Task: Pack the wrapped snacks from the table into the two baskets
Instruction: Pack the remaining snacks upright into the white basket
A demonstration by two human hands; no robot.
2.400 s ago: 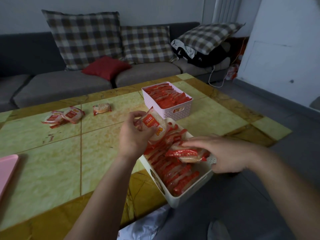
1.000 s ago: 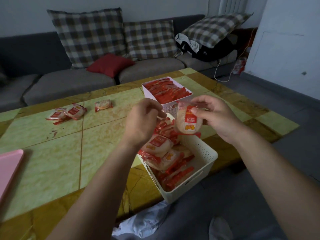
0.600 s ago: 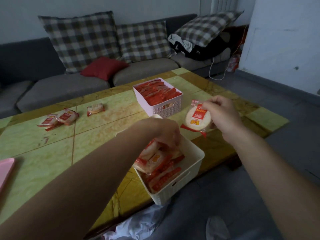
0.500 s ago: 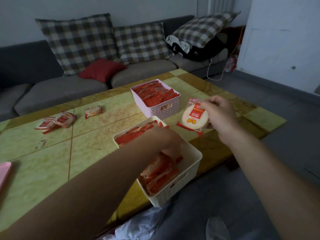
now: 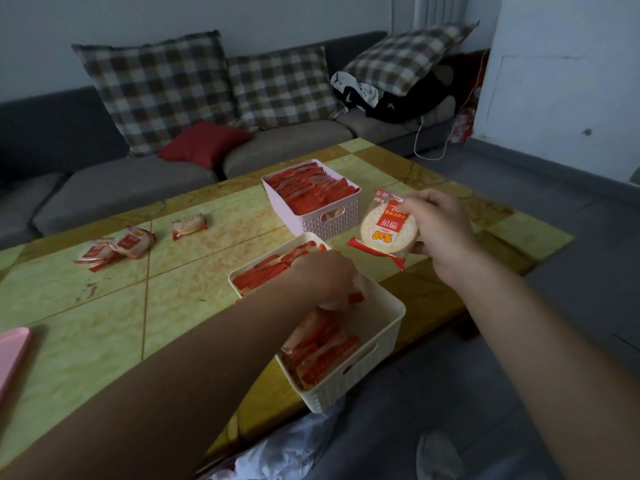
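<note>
A cream basket (image 5: 377,362) stands at the table's near edge, partly filled with red-wrapped snacks standing on edge. My left hand (image 5: 325,278) reaches down into it and presses on the snacks; its fingers are hidden among the wrappers. My right hand (image 5: 440,230) holds one round wrapped snack (image 5: 388,230) by its edge, in the air to the right of the cream basket. Behind it stands a pink basket (image 5: 329,220), packed full of snacks. Loose snacks lie on the table at the far left: a small pile (image 5: 116,245) and a single one (image 5: 188,225).
The yellow-green tiled table (image 5: 104,306) runs left. A pink flat object (image 5: 12,358) pokes in at the left edge. A grey sofa (image 5: 121,181) with plaid cushions stands behind the table. A crumpled plastic bag (image 5: 284,452) lies below the table's near edge.
My right hand took a snack from my left hand and lifted it to the right. My left hand went down into the cream basket and stays there among the snacks.
</note>
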